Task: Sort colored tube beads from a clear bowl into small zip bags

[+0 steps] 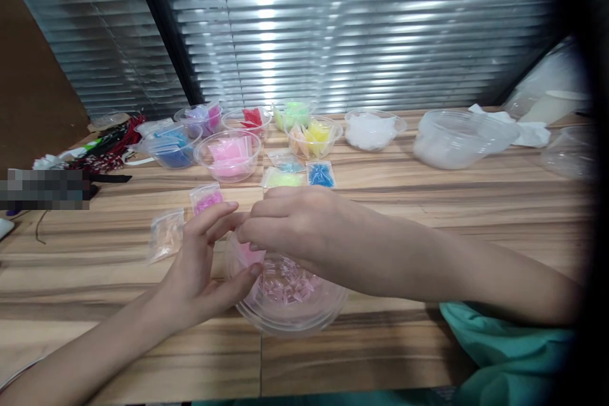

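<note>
Teal cloth (509, 355) fills the lower right corner of the frame, nearest the lens, with both forearms reaching in above it. At lower centre a clear plastic bowl (290, 304) sits on the counter (428, 203), holding pale pink beads. Over its left rim the two hands meet: the left hand (200, 266) is curled with fingers and thumb narrowed around a small pink bag (250, 255), and the right hand (290, 225) comes across from the right, fingers bunched and pinching the same bag at its top. How firmly each grips cannot be told.

No brand, label or writing can be read anywhere; a blurred patch covers something at the left edge.

The counter is pale wood-grain in long planks. Just above the hands lie small bags: a pink one (207, 198), a clear one (165, 235), a yellow-green one (283, 179) and a blue one (321, 174). Behind them, across the upper middle, stand clear bowls of blue, pink, red, green, yellow and white contents, with a larger frosted tub (457, 139) to the right. Dark cords (111, 146) lie at the left. Grey slatted blinds (356, 25) close off the back.

Bare wood stretches to the right of the bowl and along the bottom edge; the frame's right side is darkly shadowed.
</note>
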{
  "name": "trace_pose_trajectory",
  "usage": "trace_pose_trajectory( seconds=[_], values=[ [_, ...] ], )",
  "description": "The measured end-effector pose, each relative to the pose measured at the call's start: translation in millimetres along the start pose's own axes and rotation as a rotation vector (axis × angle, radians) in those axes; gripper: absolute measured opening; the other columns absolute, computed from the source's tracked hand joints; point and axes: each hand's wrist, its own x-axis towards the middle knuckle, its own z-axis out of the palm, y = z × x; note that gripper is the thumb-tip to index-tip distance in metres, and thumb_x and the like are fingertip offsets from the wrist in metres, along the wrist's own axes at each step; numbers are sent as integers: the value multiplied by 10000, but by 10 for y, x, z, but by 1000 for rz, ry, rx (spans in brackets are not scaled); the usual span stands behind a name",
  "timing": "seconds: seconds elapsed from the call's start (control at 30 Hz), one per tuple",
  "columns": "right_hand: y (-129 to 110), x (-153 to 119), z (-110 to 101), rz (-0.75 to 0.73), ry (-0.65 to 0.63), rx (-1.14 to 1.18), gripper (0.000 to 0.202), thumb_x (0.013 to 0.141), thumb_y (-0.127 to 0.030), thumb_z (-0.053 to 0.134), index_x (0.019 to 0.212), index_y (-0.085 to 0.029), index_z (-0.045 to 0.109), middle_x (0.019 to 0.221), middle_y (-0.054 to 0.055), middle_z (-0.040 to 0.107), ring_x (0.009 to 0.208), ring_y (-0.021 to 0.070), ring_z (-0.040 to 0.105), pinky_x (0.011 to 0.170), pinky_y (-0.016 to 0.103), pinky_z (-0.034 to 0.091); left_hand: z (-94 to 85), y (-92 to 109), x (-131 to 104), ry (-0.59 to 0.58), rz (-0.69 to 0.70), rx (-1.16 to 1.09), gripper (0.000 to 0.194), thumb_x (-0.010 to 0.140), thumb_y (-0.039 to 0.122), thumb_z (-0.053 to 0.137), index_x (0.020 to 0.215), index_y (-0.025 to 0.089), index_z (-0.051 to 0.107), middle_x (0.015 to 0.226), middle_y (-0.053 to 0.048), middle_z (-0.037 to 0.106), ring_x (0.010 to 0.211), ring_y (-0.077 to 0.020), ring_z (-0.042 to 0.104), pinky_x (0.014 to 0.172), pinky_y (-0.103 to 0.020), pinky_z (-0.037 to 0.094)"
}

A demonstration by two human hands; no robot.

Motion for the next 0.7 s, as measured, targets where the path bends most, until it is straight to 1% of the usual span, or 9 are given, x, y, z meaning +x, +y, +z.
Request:
trace_pose_trajectory(
  seconds=[0.1, 0.2, 0.3, 0.37, 0.47, 0.57, 0.7],
  values=[
    [-8, 3, -6, 31, 12, 62, 218, 975, 24, 476, 1016, -125, 630, 974, 31, 669, 849, 130, 595, 738, 232, 457, -5, 15, 10, -11, -18, 7, 856, 890, 148, 724, 1579, 389, 275, 1251, -75, 600, 1093, -260, 704, 954, -485, 650],
    [-5, 8, -1, 7, 10, 67, 205, 959, 36, 493, 943, -119, 627, 944, 28, 665, 829, 125, 582, 730, 238, 455, -8, 13, -13, -4, -29, 23, 868, 883, 153, 733, 1581, 397, 277, 1274, -68, 570, 1111, -254, 697, 981, -474, 639],
    [8, 12, 7, -25, 12, 29, 190, 954, 20, 515, 912, -116, 641, 964, 49, 675, 890, 144, 601, 787, 262, 471, -6, -17, -49, 9, -14, 21, 906, 855, 128, 761, 1589, 369, 287, 1326, -74, 519, 1164, -245, 668, 1032, -451, 617],
    [16, 13, 11, -27, -10, 17, 201, 958, 9, 517, 899, -123, 656, 995, 56, 685, 943, 156, 608, 829, 275, 479, -5, -46, -68, 21, 14, 35, 920, 840, 123, 780, 1592, 345, 298, 1366, -82, 481, 1178, -240, 654, 1044, -450, 613],
    [24, 9, 14, -31, -47, -14, 206, 958, 6, 531, 874, -124, 667, 997, 58, 690, 947, 164, 606, 833, 283, 479, -8, -81, -72, 21, 84, 62, 944, 828, 114, 794, 1604, 295, 288, 1373, -93, 479, 1167, -228, 655, 1028, -432, 625],
    [26, 5, 18, -45, -34, -27, 167, 956, -1, 553, 911, -120, 662, 1004, 62, 692, 924, 165, 602, 800, 279, 481, -17, -83, -50, 10, 124, 77, 960, 819, 88, 793, 1613, 253, 278, 1381, -102, 472, 1183, -211, 647, 1059, -388, 609],
    [18, 1, 11, -37, -24, -21, 142, 971, -10, 541, 959, -113, 638, 1012, 50, 677, 906, 155, 585, 763, 271, 465, -28, -54, -11, 8, 154, 103, 955, 824, 99, 786, 1619, 242, 277, 1374, -102, 483, 1190, -211, 652, 1057, -367, 615]
  ],
)
